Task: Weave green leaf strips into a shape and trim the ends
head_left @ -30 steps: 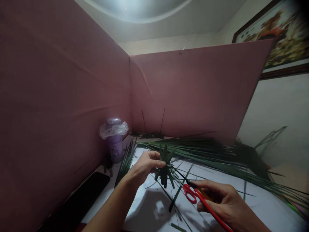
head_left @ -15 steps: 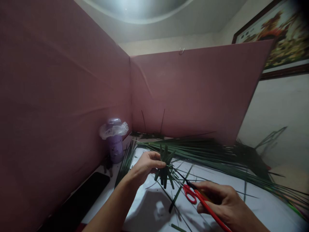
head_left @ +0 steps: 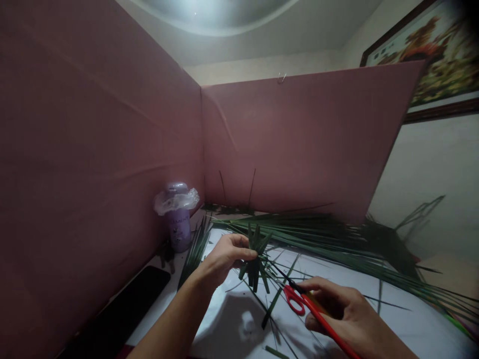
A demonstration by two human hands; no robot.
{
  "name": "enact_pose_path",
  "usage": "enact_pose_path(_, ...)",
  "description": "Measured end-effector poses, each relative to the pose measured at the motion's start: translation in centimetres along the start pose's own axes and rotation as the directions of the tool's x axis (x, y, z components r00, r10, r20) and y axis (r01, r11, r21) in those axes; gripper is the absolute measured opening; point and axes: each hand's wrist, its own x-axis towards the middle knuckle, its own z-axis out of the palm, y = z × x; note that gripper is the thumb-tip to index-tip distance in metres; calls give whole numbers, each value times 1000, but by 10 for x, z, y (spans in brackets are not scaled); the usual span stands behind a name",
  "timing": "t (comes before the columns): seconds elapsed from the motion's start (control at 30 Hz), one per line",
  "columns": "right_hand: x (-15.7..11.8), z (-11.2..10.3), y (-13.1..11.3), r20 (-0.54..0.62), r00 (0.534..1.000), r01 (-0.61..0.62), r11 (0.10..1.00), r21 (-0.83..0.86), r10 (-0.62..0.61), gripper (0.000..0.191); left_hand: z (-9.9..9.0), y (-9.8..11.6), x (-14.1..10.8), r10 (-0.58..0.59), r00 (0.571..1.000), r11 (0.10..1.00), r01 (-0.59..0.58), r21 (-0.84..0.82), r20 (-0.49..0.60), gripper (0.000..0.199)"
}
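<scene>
Thumb and fingers of my left hand (head_left: 230, 257) pinch a spiky bundle of folded green leaves (head_left: 254, 264) above the white surface. My right hand (head_left: 339, 309) is wrapped round a long tool with red handles (head_left: 322, 321), whose dark, thin tip points at the right side of the bundle. Whether the tip touches the leaves is hard to tell. Red-handled scissors (head_left: 294, 300) lie just left of my right fingers, beneath the tool. Loose leaf strips (head_left: 275, 304) are scattered below the bundle.
Long green leaves (head_left: 307, 234) stretch across the back of the white table (head_left: 224, 324). A purple bottle with clear plastic round it (head_left: 179, 224) stands at the left, behind a black flat object (head_left: 138, 299). Pink panels (head_left: 299, 144) rise behind and at the left.
Both hands are almost where they were. The tool's tip and the bundle have shifted only very slightly.
</scene>
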Motion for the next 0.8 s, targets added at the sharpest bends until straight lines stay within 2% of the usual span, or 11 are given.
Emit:
enact_pose_path(0.3, 1, 0, 6, -23, 1000, 9, 995, -98, -11, 21, 1, 0, 0, 4, 1000, 1000, -4, 23, 1, 21)
enact_pose_path(0.5, 1, 1, 1, -22, 999, -35, 999, 17, 35, 18, 0, 0, -1, 2, 1000, 999, -2, 42, 2, 20)
enact_pose_path(0.8, -1, 1, 2, -20, 999, 36, 995, 93, -34, 15, 1, 0, -1, 12, 1000, 1000, -12, 23, 14, 20)
